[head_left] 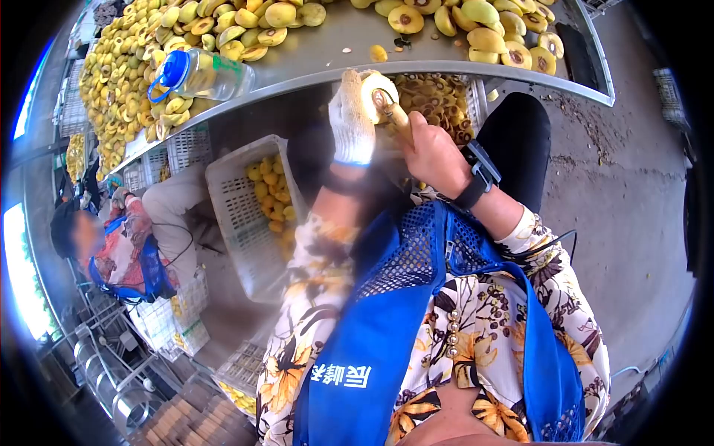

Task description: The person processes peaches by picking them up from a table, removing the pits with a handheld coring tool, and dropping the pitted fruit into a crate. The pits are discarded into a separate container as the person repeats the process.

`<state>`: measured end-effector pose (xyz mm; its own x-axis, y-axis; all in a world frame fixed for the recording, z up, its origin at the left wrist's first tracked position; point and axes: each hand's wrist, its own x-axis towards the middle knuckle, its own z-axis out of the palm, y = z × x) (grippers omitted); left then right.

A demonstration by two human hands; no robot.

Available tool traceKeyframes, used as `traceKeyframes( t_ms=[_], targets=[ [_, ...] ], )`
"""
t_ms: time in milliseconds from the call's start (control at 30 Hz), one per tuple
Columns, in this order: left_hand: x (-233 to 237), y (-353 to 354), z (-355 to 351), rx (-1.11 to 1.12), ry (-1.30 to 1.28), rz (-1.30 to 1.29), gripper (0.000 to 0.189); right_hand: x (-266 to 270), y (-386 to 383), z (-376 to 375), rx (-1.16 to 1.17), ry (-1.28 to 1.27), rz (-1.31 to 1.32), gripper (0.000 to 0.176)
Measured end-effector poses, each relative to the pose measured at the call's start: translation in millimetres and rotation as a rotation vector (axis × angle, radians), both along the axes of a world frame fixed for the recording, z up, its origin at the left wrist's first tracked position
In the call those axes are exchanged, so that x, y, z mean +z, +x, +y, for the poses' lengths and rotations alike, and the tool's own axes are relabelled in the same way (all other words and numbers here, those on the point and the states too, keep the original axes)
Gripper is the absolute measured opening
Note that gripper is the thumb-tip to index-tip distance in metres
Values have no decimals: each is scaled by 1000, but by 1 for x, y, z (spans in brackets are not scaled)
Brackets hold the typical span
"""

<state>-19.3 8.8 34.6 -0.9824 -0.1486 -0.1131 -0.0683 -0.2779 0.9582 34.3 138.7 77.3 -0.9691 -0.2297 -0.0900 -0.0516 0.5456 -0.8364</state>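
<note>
My left hand, in a white knit glove, is closed around a halved yellow peach at the table's near edge. The cut face is turned toward my right hand, which is bare and wrapped around the wooden handle of a pitting tool. Its curved metal end touches the reddish-brown middle of the peach. Below both hands, a container of brownish fruit pieces sits partly under the table rim. Several halved peaches lie on the metal table just beyond.
A large heap of peach halves covers the table's left side. A clear bottle with a blue cap lies there. Left of my legs stands a white crate with yellow fruit. Another person sits at far left.
</note>
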Motion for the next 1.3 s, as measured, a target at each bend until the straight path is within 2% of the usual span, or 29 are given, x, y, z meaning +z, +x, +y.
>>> traceKeyframes(
  t_ms=[67, 167, 267, 367, 467, 567, 667, 767, 833, 900, 933, 1033, 1167, 1267, 1300],
  targets=[
    [-5, 0, -1, -2, -38, -18, 46, -1, 0, 3, 54, 28, 31, 19],
    [-12, -4, -13, -103, 81, -160, 43, -2, -6, 8, 137, 105, 48, 18],
    [-7, -1, -7, -42, 237, -154, 41, -1, -3, 6, 114, 105, 75, 18],
    [-5, -1, 3, 95, 156, -104, 40, 2, -1, 2, 60, 69, 96, 18],
    [-6, 2, 7, 84, 112, -91, 40, -1, -1, 3, 34, 70, 83, 17],
    [-12, 0, 6, 19, 28, -27, 39, -2, -2, 7, 70, 70, 42, 18],
    [-16, -7, -12, -159, -38, -82, 36, 6, -7, 11, 160, 105, -29, 19],
    [-2, -9, -23, -333, 125, -341, 33, 0, -11, 14, 219, 141, -29, 20],
    [-1, -10, -27, -391, -76, -192, 32, 0, -12, 13, 239, 153, -38, 20],
    [6, -7, -16, -230, 225, -367, 32, -5, -7, 7, 161, 126, 14, 20],
    [4, -4, -11, -161, 216, -292, 33, -6, -6, 5, 122, 111, 40, 20],
    [-9, -1, 0, 8, 65, -128, 33, -6, -5, 3, 56, 53, -10, 20],
    [-22, 6, 7, 23, -232, 200, 25, -11, -2, 8, 38, 42, 0, 20],
    [-31, 2, 2, -13, -448, 265, 23, -8, -4, 13, 85, 42, -33, 20],
    [-28, 3, 0, -97, -493, 239, 24, -7, -5, 15, 114, 55, -40, 21]
  ],
)
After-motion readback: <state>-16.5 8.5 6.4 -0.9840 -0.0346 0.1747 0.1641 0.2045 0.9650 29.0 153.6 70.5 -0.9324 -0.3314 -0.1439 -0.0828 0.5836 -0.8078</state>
